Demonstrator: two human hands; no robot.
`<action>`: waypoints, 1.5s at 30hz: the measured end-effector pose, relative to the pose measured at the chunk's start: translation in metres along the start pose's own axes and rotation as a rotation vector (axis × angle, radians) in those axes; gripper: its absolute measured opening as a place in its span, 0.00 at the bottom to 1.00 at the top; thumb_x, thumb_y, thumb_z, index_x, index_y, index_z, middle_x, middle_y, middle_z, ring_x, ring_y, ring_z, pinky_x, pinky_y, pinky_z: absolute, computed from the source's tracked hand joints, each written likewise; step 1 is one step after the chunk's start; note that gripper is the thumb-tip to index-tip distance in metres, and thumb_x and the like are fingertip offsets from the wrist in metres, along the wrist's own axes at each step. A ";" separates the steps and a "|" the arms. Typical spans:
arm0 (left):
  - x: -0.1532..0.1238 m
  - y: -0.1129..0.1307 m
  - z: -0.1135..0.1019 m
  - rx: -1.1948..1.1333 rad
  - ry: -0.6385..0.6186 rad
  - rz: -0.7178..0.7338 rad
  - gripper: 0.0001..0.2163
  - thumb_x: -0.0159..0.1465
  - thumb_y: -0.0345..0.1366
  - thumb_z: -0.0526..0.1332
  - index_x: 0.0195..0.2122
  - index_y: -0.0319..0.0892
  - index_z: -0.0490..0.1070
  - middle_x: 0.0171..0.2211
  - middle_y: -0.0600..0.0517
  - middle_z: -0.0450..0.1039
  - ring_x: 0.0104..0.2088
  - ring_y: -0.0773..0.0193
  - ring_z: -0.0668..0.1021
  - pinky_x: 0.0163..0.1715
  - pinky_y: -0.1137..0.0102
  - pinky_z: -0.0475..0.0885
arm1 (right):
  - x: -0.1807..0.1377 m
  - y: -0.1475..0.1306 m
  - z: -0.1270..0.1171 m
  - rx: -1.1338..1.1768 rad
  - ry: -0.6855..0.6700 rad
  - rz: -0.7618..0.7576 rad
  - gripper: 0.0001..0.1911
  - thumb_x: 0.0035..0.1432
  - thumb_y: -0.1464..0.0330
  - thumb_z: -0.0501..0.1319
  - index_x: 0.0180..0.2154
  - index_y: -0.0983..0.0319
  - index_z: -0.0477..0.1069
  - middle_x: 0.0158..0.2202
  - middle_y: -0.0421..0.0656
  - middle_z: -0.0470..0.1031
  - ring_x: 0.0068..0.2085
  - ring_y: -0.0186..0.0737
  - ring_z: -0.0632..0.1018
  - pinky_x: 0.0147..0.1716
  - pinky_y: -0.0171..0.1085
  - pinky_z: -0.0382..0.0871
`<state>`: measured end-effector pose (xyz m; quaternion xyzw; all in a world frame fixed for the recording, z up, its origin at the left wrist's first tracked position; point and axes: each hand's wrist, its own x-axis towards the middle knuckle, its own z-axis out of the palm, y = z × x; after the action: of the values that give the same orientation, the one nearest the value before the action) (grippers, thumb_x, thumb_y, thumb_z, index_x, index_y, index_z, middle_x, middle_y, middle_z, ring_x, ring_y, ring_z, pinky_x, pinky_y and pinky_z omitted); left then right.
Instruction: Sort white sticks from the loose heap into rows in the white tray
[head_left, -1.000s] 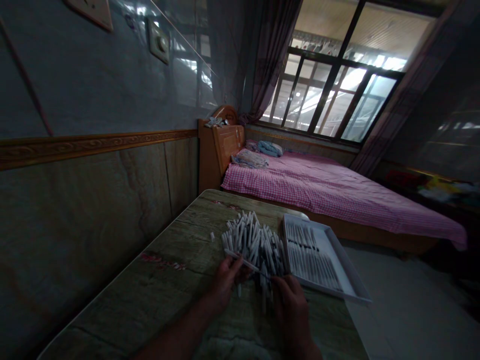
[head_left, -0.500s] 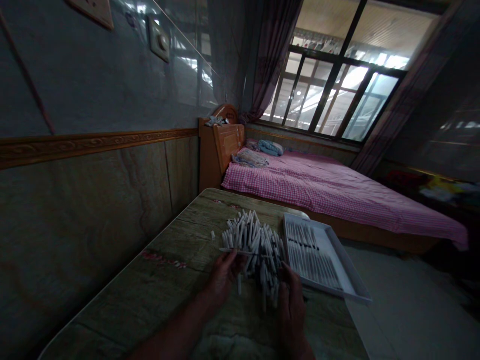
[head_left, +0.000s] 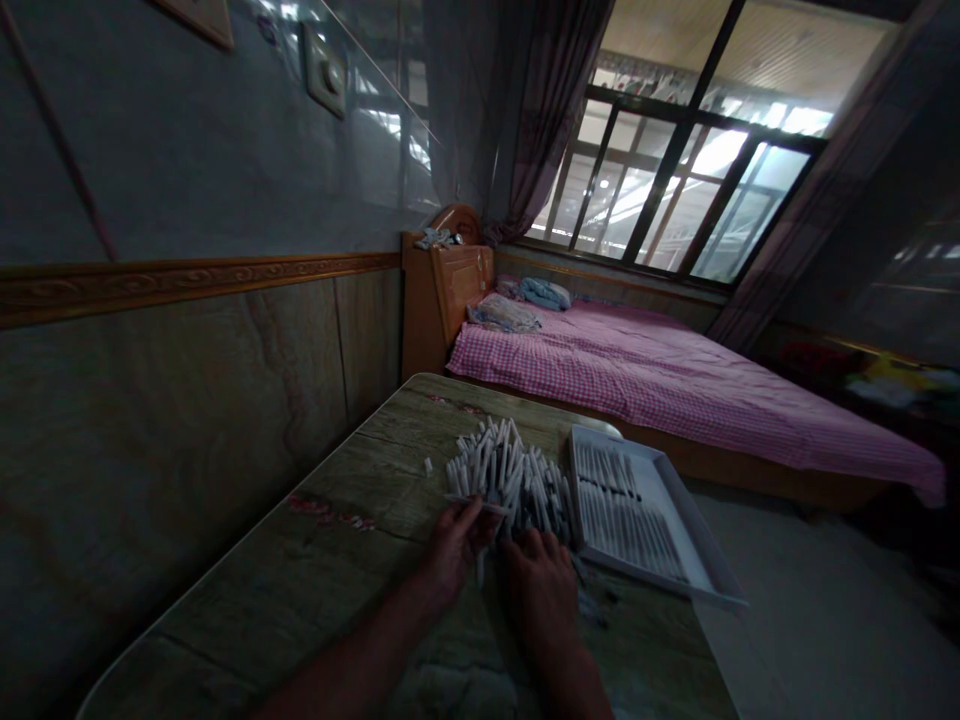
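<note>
A dim bedroom: a pink checked bed [head_left: 660,385] under a barred window [head_left: 675,200], and in front a marbled worktop [head_left: 337,560] set against the wall. On the worktop, a pile [head_left: 510,475] of white sticks lies just beyond both hands, with a white tray [head_left: 686,520] of sticks in rows touching it on the side away from the left hand [head_left: 454,545]. The left grip is pinched shut on one thin stick [head_left: 469,502], which lies crosswise at the near edge of the pile. The right hand [head_left: 540,585] rests palm down with its fingers on the pile's near edge; whether its grip is closed on anything cannot be told. Half a second ago the right hand sat nearer the tray; it has since slid over, close beside the left. The held stick has dropped lower against the pile.
</note>
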<state>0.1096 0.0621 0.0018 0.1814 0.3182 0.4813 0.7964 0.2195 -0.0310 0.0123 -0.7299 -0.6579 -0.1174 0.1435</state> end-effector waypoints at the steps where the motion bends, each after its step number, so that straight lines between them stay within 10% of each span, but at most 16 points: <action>1: 0.000 -0.001 0.001 0.004 0.000 -0.001 0.05 0.57 0.27 0.69 0.31 0.38 0.72 0.26 0.51 0.81 0.26 0.64 0.83 0.23 0.77 0.75 | 0.000 0.000 0.001 -0.001 0.000 -0.001 0.08 0.58 0.72 0.64 0.36 0.51 0.76 0.37 0.41 0.75 0.40 0.45 0.71 0.37 0.39 0.56; 10: -0.005 -0.003 -0.001 0.112 -0.045 0.013 0.13 0.51 0.32 0.74 0.34 0.39 0.72 0.28 0.51 0.80 0.28 0.64 0.83 0.24 0.76 0.75 | -0.008 0.012 0.014 0.352 0.216 0.065 0.08 0.59 0.74 0.57 0.34 0.58 0.74 0.33 0.42 0.76 0.37 0.42 0.74 0.37 0.37 0.63; 19: -0.005 -0.005 -0.002 0.173 -0.067 0.028 0.19 0.45 0.37 0.77 0.33 0.39 0.71 0.27 0.51 0.80 0.26 0.63 0.81 0.24 0.74 0.75 | -0.012 0.030 0.017 0.898 0.288 0.479 0.14 0.55 0.59 0.60 0.37 0.62 0.77 0.35 0.46 0.80 0.37 0.44 0.79 0.37 0.39 0.71; 45: -0.007 -0.009 0.002 0.221 -0.099 0.015 0.22 0.40 0.43 0.78 0.31 0.39 0.72 0.27 0.52 0.79 0.28 0.62 0.81 0.26 0.73 0.74 | -0.011 0.023 0.015 1.082 0.325 0.535 0.13 0.52 0.60 0.63 0.33 0.62 0.78 0.31 0.44 0.80 0.34 0.42 0.79 0.35 0.35 0.73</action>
<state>0.1148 0.0518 0.0002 0.2940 0.3283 0.4399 0.7825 0.2407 -0.0377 -0.0063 -0.6661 -0.3883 0.1631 0.6155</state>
